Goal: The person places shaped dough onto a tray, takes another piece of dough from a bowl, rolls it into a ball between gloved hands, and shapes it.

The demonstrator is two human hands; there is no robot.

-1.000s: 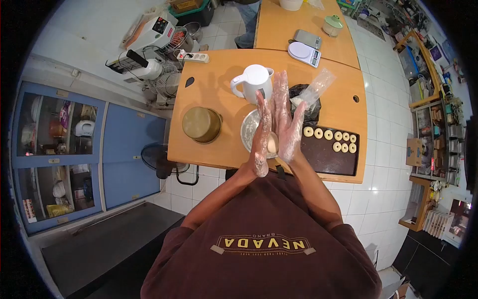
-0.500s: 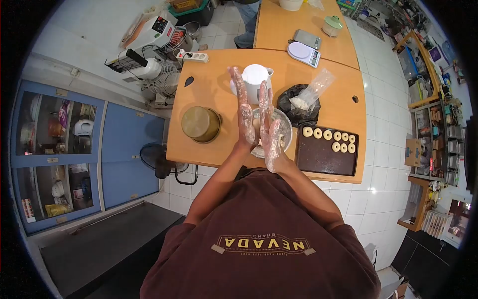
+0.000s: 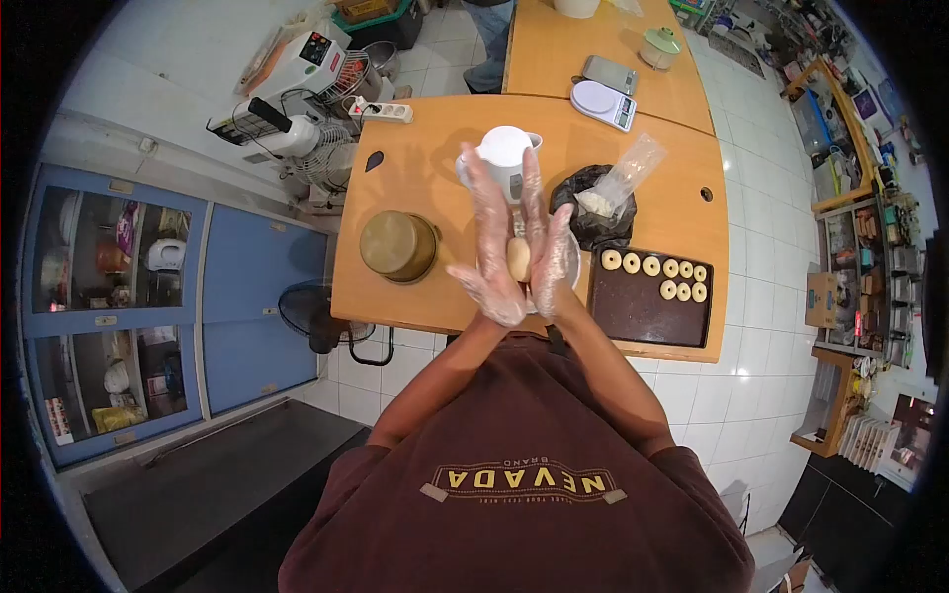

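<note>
A pale dough ball [image 3: 519, 260] is held between the palms of my left hand [image 3: 490, 242] and my right hand [image 3: 547, 247]. Both hands wear clear plastic gloves dusted with flour, and their fingers stretch forward. Below them is a metal bowl [image 3: 574, 269], mostly hidden, so its contents hardly show. Just beyond my fingertips stands a white jug [image 3: 507, 145]. Ring-shaped pieces of dough [image 3: 650, 265] lie in rows on a dark baking tray [image 3: 647, 316] to the right.
A brownish metal pot [image 3: 390, 245] stands on the left of the wooden table [image 3: 435, 128]. Right of the jug sits a black plastic bag [image 3: 593, 232] with a clear bag of white powder [image 3: 598, 203]. Farther back are a kitchen scale [image 3: 601, 104] and a green-lidded container [image 3: 660, 47].
My hands have tilted and spread their fingers, turning the palms more upward. The dough ball now shows plainly between them.
</note>
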